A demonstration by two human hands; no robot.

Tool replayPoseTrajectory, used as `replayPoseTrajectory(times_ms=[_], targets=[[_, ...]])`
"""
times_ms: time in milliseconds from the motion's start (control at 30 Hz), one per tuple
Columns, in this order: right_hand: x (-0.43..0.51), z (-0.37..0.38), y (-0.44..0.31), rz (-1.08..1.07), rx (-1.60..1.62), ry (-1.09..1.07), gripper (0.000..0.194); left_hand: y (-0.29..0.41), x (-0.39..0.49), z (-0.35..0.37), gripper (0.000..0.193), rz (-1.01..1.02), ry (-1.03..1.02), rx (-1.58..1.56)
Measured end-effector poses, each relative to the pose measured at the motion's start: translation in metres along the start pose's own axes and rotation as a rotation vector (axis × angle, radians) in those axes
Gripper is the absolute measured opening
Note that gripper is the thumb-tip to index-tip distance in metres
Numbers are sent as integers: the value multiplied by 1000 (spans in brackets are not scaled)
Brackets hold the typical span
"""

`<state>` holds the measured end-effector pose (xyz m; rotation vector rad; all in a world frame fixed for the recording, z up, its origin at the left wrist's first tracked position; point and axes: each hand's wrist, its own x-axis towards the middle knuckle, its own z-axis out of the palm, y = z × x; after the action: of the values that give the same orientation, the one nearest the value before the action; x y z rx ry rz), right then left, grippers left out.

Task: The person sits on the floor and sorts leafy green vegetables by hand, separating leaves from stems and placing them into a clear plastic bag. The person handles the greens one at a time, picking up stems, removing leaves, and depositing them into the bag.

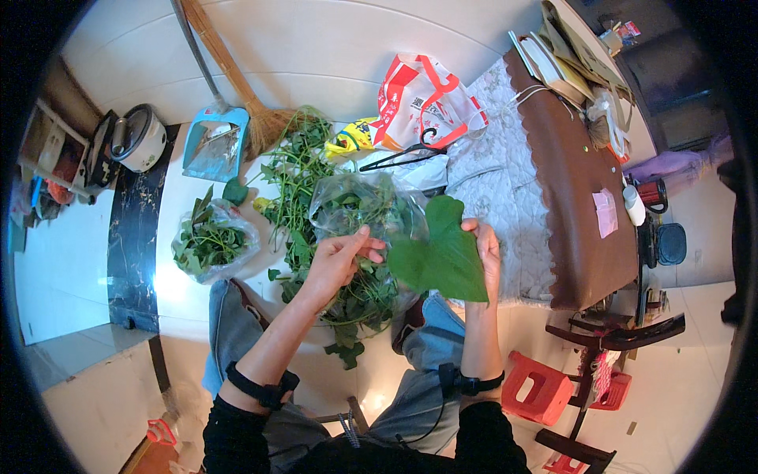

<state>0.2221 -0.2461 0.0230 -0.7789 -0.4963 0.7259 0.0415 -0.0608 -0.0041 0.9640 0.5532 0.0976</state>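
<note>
A large heart-shaped green leaf [441, 258] is raised in front of me, its edge pinched by my right hand [487, 249]. To the left of the leaf, my left hand [343, 259] has its thumb extended and fingers partly curled; whether it holds a thin stem cannot be told. Beneath the hands, a clear plastic bag [331, 198] contains leafy greens. A pile of leafy vines [296, 195] spreads over the floor behind and beside it. Off to the left, a second clear plastic bag [251, 252] is filled with green leaves and stems [210, 240].
A blue dustpan [237, 142] and a straw broom [237, 74] lean against the wall. A red-and-white bag [408, 112] stands behind a black hanger [402, 159]. At right is a brown-covered table [586, 260]; red plastic stools [545, 385] are near it. A rice cooker [145, 142] sits far left.
</note>
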Motion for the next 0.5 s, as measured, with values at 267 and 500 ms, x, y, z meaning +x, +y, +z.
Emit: replayPoseTrajectory(times_ms=[267,500], targets=[[-10,23,5,121,-332,-276,20,-12,-4,16,41,-161,-188,-254],[-5,37,-2,338,-614,-621,9,-6,-5,3,33,-98,-251,-174]])
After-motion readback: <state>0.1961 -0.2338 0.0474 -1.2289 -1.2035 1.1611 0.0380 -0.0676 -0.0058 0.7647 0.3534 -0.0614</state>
